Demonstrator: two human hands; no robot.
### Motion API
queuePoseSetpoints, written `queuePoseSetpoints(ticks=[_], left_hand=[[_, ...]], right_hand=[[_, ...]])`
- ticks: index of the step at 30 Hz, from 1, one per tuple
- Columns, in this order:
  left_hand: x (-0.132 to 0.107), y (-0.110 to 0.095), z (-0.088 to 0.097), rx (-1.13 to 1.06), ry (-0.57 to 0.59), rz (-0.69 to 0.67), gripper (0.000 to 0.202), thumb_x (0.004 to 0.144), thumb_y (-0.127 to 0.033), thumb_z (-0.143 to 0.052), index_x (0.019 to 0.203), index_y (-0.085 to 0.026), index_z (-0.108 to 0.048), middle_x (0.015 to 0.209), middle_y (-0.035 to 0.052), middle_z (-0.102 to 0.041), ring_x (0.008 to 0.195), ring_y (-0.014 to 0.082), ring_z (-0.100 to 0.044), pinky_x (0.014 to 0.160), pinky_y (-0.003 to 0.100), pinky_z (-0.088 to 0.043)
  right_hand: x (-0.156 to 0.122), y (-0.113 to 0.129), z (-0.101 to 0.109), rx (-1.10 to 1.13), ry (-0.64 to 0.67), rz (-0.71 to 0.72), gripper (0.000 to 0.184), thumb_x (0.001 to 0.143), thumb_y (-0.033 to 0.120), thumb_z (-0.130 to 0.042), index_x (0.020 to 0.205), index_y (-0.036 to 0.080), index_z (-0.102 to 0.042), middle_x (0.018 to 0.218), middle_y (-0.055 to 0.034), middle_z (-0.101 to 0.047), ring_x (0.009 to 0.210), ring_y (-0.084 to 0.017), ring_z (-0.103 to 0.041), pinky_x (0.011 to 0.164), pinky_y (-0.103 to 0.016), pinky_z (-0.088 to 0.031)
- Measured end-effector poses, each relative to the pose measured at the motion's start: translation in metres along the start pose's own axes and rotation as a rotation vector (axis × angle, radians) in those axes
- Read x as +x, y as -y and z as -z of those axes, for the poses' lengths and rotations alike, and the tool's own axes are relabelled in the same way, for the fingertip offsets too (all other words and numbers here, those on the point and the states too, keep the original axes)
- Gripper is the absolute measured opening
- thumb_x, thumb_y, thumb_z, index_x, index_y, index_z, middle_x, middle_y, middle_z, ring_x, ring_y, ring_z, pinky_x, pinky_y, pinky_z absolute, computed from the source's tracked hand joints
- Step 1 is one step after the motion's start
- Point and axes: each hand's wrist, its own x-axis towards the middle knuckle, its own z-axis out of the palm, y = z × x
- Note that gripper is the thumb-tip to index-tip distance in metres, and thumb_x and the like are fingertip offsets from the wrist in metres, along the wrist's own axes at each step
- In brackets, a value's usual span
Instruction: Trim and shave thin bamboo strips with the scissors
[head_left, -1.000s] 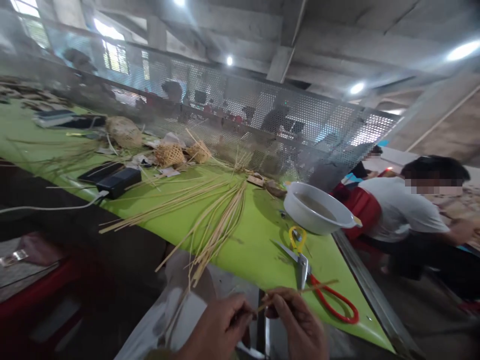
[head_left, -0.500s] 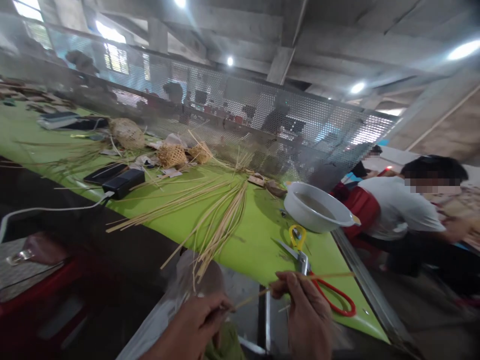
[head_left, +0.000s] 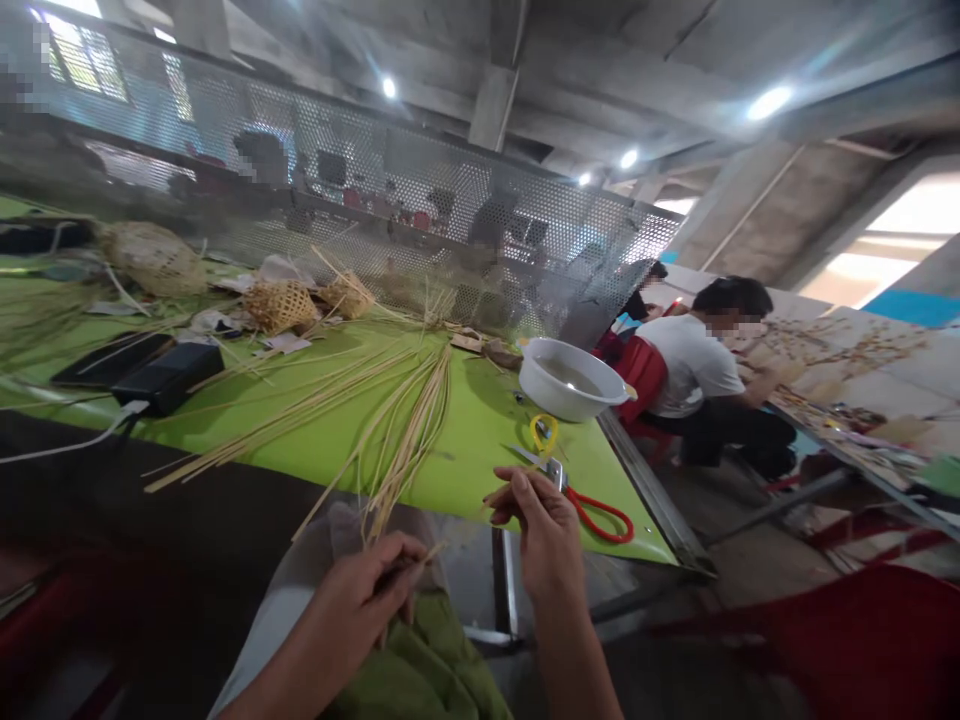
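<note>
Pale strips (head_left: 436, 549) are pinched by left hand (head_left: 379, 580) and right hand (head_left: 541, 515), hands held apart, scissors (head_left: 556, 473) seen at right.

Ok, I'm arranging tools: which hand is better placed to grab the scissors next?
Probably the right hand: it is close by the scissors, while the left hand is farther off. Both seem to pinch strip.

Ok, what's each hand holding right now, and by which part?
The left hand pinches a thin strip near its protruding end. Whether the right hand grips one too cannot be told clearly.
</note>
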Motion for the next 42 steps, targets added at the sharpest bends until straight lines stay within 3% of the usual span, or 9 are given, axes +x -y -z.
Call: queuePoseSetpoints(ticks=[8, 14, 19, 23, 26, 28, 31, 35, 42], left_hand=[[0.035, -0.014, 0.012, -0.128, 0.024, -0.075, 0.024, 0.085, -0.038, -0.05, 0.093, -0.018, -0.062, 0.054, -0.0051, -0.05, 0.042, 0.0069, -0.039, 0.04, 0.017, -0.029], [0.059, -0.017, 0.013, -0.224, 0.188, -0.039, 0.023, 0.085, -0.04, -0.051, 0.086, -0.018, -0.057, 0.05, -0.007, -0.045, 0.042, 0.0067, -0.038, 0.04, 0.016, -0.028], [0.079, -0.008, -0.002, -0.249, 0.325, 0.002, 0.03, 0.087, -0.045, -0.046, 0.095, -0.018, -0.056, 0.05, -0.006, -0.051, 0.036, 0.0064, -0.034, 0.035, 0.017, -0.025], [0.091, 0.005, -0.015, -0.307, 0.351, 0.014, 0.036, 0.089, -0.045, -0.045, 0.108, -0.017, -0.055, 0.046, -0.0068, -0.051, 0.033, 0.0055, -0.029, 0.034, 0.017, -0.02], [0.097, 0.012, -0.023, -0.331, 0.373, 0.072, 0.048, 0.087, -0.049, -0.045, 0.122, -0.016, -0.05, 0.045, -0.0077, -0.051, 0.03, 0.0058, -0.026, 0.032, 0.018, -0.02], [0.101, 0.013, -0.027, -0.344, 0.359, 0.081, 0.055, 0.086, -0.051, -0.046, 0.127, -0.014, -0.048, 0.044, -0.0078, -0.051, 0.028, 0.0061, -0.027, 0.032, 0.018, -0.021], [0.104, 0.011, -0.034, -0.383, 0.336, 0.073, 0.059, 0.084, -0.051, -0.047, 0.128, -0.012, -0.048, 0.043, -0.0075, -0.051, 0.028, 0.0061, -0.028, 0.032, 0.018, -0.023], [0.105, 0.006, -0.044, -0.424, 0.346, 0.111, 0.062, 0.082, -0.053, -0.05, 0.129, -0.012, -0.048, 0.041, -0.0076, -0.05, 0.027, 0.0058, -0.028, 0.032, 0.018, -0.023], [0.102, 0.002, -0.054, -0.435, 0.331, 0.138, 0.057, 0.082, -0.049, -0.052, 0.125, -0.011, -0.05, 0.041, -0.0071, -0.051, 0.027, 0.0055, -0.03, 0.032, 0.017, -0.025]], right_hand=[[0.011, -0.004, -0.018, -0.223, -0.015, 0.023, 0.027, 0.076, 0.041, -0.071, 0.069, 0.016, -0.063, 0.059, -0.0011, -0.066, 0.05, -0.01, -0.056, 0.048, -0.021, -0.048], [0.018, -0.013, -0.013, -0.461, -0.167, 0.102, 0.032, 0.083, 0.045, -0.061, 0.067, 0.018, -0.058, 0.055, 0.0014, -0.06, 0.048, -0.009, -0.052, 0.047, -0.02, -0.044], [0.01, -0.009, -0.011, -0.632, -0.243, 0.149, 0.031, 0.086, 0.043, -0.059, 0.067, 0.018, -0.057, 0.055, 0.0022, -0.058, 0.048, -0.009, -0.051, 0.048, -0.02, -0.043], [0.018, 0.004, 0.024, -0.698, -0.132, 0.094, 0.031, 0.092, 0.043, -0.046, 0.087, 0.019, -0.066, 0.073, -0.0028, -0.067, 0.061, -0.014, -0.061, 0.058, -0.025, -0.049], [0.039, 0.014, 0.074, -1.025, -0.165, 0.083, 0.029, 0.091, 0.035, -0.046, 0.108, 0.022, -0.065, 0.095, -0.0059, -0.069, 0.085, -0.019, -0.063, 0.079, -0.031, -0.049], [0.055, 0.017, 0.106, -1.334, -0.112, 0.025, 0.032, 0.088, 0.023, -0.042, 0.111, 0.024, -0.065, 0.11, -0.0073, -0.065, 0.103, -0.021, -0.057, 0.09, -0.035, -0.042], [0.075, 0.014, 0.137, -1.387, 0.017, -0.054, 0.039, 0.073, 0.01, -0.05, 0.106, 0.023, -0.067, 0.104, -0.0067, -0.065, 0.098, -0.021, -0.057, 0.087, -0.032, -0.041], [0.087, 0.005, 0.149, -1.347, 0.154, -0.111, 0.048, 0.062, 0.006, -0.054, 0.107, 0.02, -0.064, 0.086, -0.0019, -0.063, 0.081, -0.017, -0.056, 0.074, -0.026, -0.04], [0.092, 0.0, 0.16, -1.159, 0.183, -0.238, 0.053, 0.054, 0.007, -0.059, 0.106, 0.017, -0.06, 0.064, 0.0071, -0.055, 0.06, -0.012, -0.049, 0.057, -0.023, -0.031]])
